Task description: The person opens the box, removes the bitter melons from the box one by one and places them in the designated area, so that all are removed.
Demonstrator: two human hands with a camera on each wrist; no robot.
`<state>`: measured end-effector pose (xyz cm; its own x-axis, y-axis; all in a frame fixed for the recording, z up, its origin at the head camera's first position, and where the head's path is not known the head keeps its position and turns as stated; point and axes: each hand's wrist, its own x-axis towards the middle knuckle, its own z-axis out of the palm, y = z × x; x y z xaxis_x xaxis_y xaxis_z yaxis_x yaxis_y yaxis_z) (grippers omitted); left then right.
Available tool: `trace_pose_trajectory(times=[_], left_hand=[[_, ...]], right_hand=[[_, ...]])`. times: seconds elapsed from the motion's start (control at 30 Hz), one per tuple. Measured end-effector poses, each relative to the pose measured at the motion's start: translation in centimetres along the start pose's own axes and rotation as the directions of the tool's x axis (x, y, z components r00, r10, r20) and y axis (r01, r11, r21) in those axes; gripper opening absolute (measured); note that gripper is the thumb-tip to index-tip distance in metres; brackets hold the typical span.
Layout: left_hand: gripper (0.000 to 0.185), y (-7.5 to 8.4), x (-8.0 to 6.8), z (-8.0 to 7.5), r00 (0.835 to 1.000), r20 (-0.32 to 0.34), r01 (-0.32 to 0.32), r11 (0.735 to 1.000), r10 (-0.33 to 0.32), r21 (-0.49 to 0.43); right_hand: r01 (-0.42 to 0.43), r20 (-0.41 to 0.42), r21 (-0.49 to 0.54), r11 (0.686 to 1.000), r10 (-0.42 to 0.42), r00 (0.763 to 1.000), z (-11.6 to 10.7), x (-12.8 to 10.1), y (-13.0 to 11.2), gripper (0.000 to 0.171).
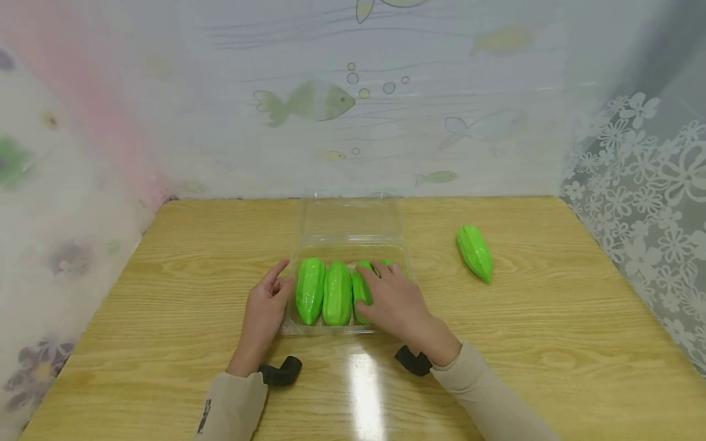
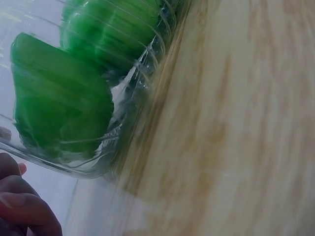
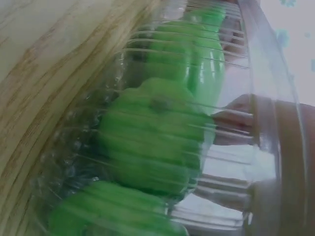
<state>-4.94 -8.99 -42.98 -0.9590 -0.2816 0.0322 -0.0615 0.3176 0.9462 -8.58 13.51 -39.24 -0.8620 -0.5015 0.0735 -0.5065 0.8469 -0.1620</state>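
Fingers of the right hand point(image 1: 398, 301) spread over green fruits point(image 1: 337, 294), pinch unclear; the left hand's point(image 1: 267, 308) bend loosely, index extended. Pressing could buckle the container point(image 1: 353, 238).

The left hand point(image 1: 266, 311) and the right hand point(image 1: 396, 301) are bare. A beige fabric left sleeve point(image 1: 237, 398) reaches to the wrist, with small dark lettering point(image 1: 204, 416), too small to read, along its outer side. A matching beige fabric right sleeve point(image 1: 488, 389) ends likewise. A black, round-ended, elbow-shaped left fitting point(image 1: 284, 372) and a similar, partly hidden right fitting point(image 1: 412, 361) show by the wrists.
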Motion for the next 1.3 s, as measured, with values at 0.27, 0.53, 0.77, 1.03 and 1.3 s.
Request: trace_pose_trajectory(times=[0.27, 0.53, 0.77, 1.03, 1.3], left_hand=[[0.045, -0.03, -0.07, -0.03, 1.000, 0.001, 0.005, 1.000, -0.005, 0.024], [0.045, -0.22, -0.15, -0.10, 1.000, 0.001, 0.009, 1.000, -0.009, 0.026], [0.045, -0.28, -0.16, -0.07, 1.000, -0.006, 0.008, 0.999, -0.007, 0.032], [0.045, 0.02, -0.06, -0.04, 1.000, 0.002, -0.010, 1.000, 0.010, 0.027], [0.047, 0.02, -0.17, -0.02, 1.000, -0.003, 0.002, 0.999, -0.002, 0.035]], right_hand=[[-0.006, -0.022, 0.018, 1.000, 0.006, 1.000, 0.03, -0.10, 0.07, 0.052], [0.030, -0.034, 0.018, 0.999, -0.030, 0.999, 0.02, -0.18, -0.06, 0.055], [0.061, 0.005, -0.012, 0.998, -0.060, 0.998, -0.18, -0.44, -0.33, 0.075], [0.067, 0.017, 0.014, 0.998, -0.068, 0.998, -0.34, -0.43, -0.28, 0.071], [0.084, -0.073, 0.095, 0.992, -0.078, 0.994, -0.10, -0.17, -0.29, 0.065]])
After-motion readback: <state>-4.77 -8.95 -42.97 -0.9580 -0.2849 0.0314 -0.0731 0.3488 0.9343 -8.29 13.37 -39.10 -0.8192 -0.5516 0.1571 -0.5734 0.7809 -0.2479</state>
